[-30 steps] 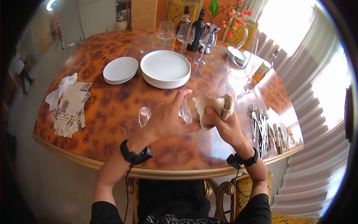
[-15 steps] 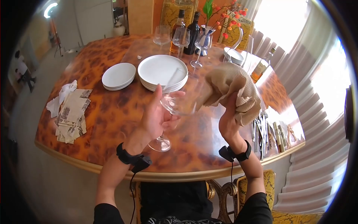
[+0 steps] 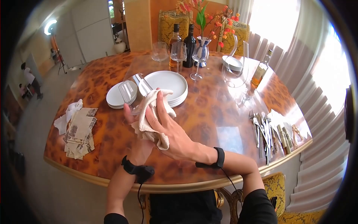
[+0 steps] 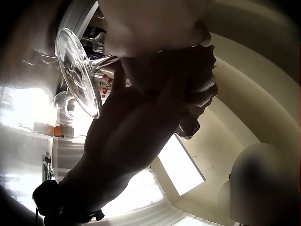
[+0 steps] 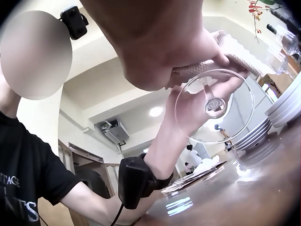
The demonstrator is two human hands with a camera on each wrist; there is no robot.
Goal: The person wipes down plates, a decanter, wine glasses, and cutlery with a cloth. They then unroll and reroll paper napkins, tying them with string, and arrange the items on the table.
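A beige waffle-textured cloth [image 3: 151,119] is bunched around a clear stemmed wine glass [image 3: 128,92], which lies tilted in front of me. My right hand [image 3: 169,136] holds the cloth against the glass, its fingers stretched up along the folds. Behind it, my left hand [image 3: 143,148] grips the glass and is mostly hidden in the head view. In the right wrist view the glass's round foot [image 5: 215,106] faces the camera, with the left hand [image 5: 193,110] beyond it. From the left wrist, the foot [image 4: 77,73] juts out beside the dark right hand [image 4: 136,122].
Beyond the hands stand small plates [image 3: 115,98] and larger plates [image 3: 175,84], both stacked. Three wine glasses, bottles [image 3: 189,48] and a vase [image 3: 202,52] stand at the back. Paper napkins [image 3: 80,130] lie left; cutlery [image 3: 263,130] lies right, below a glass decanter [image 3: 235,74].
The glass has turned from near upright, its foot downward, to tilted. My right hand and the cloth have moved left, over the glass and the left hand.
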